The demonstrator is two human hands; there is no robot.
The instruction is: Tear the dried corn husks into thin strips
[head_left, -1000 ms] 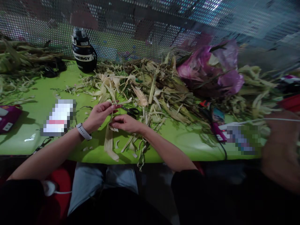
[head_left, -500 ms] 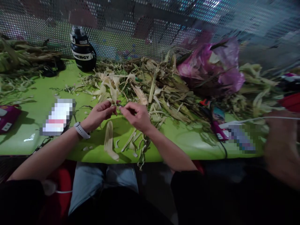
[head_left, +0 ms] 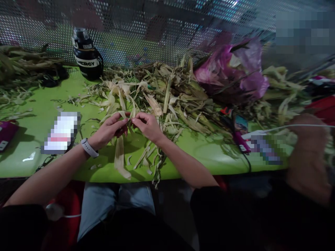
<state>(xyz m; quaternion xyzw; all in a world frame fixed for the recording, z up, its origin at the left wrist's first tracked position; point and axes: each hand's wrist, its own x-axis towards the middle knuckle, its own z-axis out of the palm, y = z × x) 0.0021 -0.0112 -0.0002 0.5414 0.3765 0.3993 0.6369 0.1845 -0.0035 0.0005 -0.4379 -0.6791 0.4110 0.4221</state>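
Note:
Fingertip to fingertip, my left hand (head_left: 113,127) and my right hand (head_left: 147,127) pinch pale corn husk strips (head_left: 133,108) just above the green tabletop. The strip ends stick out beyond my fingers; their meeting point is partly hidden. Both hands are closed, and a white watch band circles my left wrist. A broad loose husk piece (head_left: 119,157) lies below my left hand, near the table's front edge. Thin husk shreds (head_left: 146,157) are scattered below my right hand. Right behind my hands spreads a big heap of dry corn husks (head_left: 188,99).
At the back left stands a black bottle (head_left: 87,57) against a perforated metal screen (head_left: 125,38). A phone with a blurred screen (head_left: 61,132) lies left of my arm. Pink plastic bag (head_left: 230,73) sits behind the heap. Another person's arm (head_left: 309,153) reaches in at right, near a white cable (head_left: 300,125).
My right hand has come closer to my left, and its fingers now pinch the husk strip. A strip now stands up between the hands. The view has shifted slightly.

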